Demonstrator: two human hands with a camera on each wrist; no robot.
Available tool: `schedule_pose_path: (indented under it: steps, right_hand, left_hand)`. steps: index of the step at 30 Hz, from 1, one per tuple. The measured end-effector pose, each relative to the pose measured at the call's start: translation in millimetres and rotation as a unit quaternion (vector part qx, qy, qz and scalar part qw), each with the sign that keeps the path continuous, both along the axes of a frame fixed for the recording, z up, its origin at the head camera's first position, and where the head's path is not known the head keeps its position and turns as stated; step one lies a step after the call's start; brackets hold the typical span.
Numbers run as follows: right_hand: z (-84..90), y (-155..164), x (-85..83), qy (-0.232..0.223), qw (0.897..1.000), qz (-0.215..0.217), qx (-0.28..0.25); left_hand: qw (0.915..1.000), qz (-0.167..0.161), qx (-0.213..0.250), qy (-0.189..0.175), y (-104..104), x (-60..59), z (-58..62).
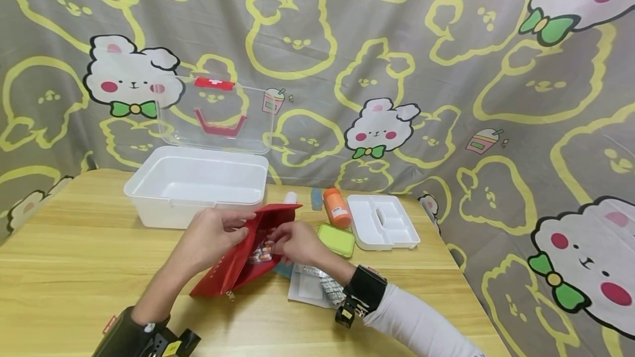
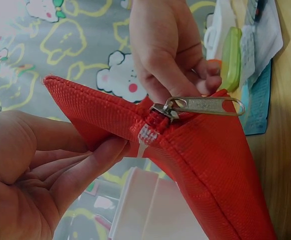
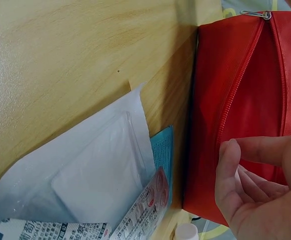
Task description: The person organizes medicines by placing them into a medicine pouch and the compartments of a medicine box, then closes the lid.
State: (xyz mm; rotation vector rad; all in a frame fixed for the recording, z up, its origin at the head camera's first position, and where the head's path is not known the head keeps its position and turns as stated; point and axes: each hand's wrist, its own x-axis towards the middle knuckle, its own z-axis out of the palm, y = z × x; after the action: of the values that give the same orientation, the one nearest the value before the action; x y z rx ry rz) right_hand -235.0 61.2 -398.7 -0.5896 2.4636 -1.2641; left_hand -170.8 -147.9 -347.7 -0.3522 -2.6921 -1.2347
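Observation:
A red zippered pouch [image 1: 223,273] stands tilted on the table with its mouth unzipped. My left hand [image 1: 208,238] grips its upper edge, the thumb on one side and the fingers on the other. At the mouth, my right hand [image 1: 300,244] pinches the zipper edge between thumb and index finger, as the right wrist view shows; its other fingers curl inside the opening. A pack of coloured capsules [image 1: 262,252] shows within the pouch. The metal zipper pull [image 2: 205,105] hangs at the end near my left hand.
Behind the pouch stands a white box [image 1: 193,211] with its clear lid [image 1: 173,125] raised. To the right are an orange bottle [image 1: 337,208], a yellow-green case [image 1: 336,239] and a white compartment tray [image 1: 364,236]. A white packet [image 3: 100,175] and blister packs [image 3: 145,205] lie beside the pouch.

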Motion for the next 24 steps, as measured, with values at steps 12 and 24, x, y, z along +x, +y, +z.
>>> schedule_pose_path:
  steps: [12, 24]
  right_hand:
    - [9.8, 11, -3.9, 0.054, 0.998, 0.011, 0.036]
    - [22.4, 42, -8.2, 0.086, 0.994, 0.003, 0.071]
  left_hand:
    - [1.0000, -0.002, -0.004, -0.003, -1, 0.5, 0.9]
    - [1.0000, 0.001, 0.002, 0.001, 0, 1.0, 0.6]
